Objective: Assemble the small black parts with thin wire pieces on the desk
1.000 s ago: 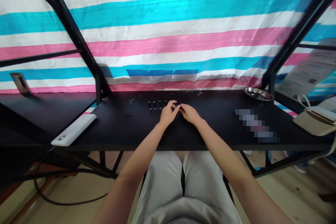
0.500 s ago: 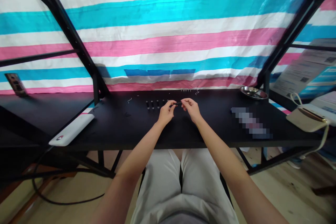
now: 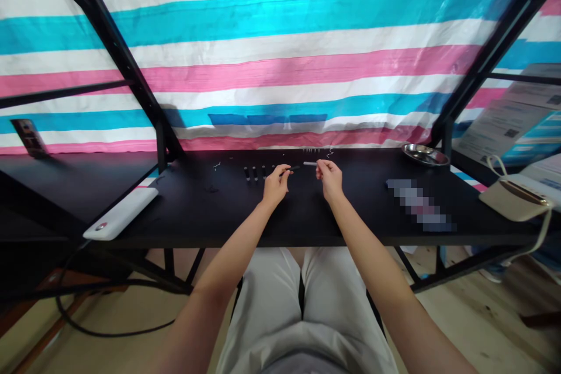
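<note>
Black desk stretched across the view, with the person's two bare forearms reaching onto it. The left hand was closed in a pinch on one slim dark rod, and the right hand pinched one thin pale rod. The two rods lay nearly in line above the desk, tips pointing toward each other, just apart. Left of the hands stood three upright black cylinders in a row; a possible fourth beside the left hand was hard to make out. Near the back edge lay a short row of tiny dark pieces, too small to count, beside one curl of thin wire. One steel dish sat at the right, and one white slab lay at the left edge.
</note>
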A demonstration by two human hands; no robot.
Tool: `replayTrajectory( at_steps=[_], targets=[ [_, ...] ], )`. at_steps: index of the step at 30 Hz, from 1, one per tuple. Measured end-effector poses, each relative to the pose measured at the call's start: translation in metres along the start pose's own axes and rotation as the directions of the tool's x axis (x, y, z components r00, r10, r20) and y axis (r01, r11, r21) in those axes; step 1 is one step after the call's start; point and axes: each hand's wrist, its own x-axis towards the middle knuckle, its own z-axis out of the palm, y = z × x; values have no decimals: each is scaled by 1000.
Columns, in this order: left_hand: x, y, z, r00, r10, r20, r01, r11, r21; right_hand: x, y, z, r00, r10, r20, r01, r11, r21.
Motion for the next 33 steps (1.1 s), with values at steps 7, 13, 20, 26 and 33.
replayTrajectory(
  at_steps=[7,13,20,26,33],
  targets=[
    [2,1,5,977,-78,198,120,970,-212,-6,2,5,968,28,249,-15,998,-53],
    [3,5,3,975,-103,198,159,944,-290,-10,4,4,918,76,390,0,981,-193],
    [5,2,2,980,-108,165,154,942,-299,-12,1,3,881,90,464,84,936,-342],
    [3,-1,3,982,-52,180,92,971,-222,-8,-1,-5,822,143,551,131,895,-427],
    [-2,0,5,957,79,279,-84,996,5,-8,-2,-11,719,314,620,100,836,-539]
  ],
)
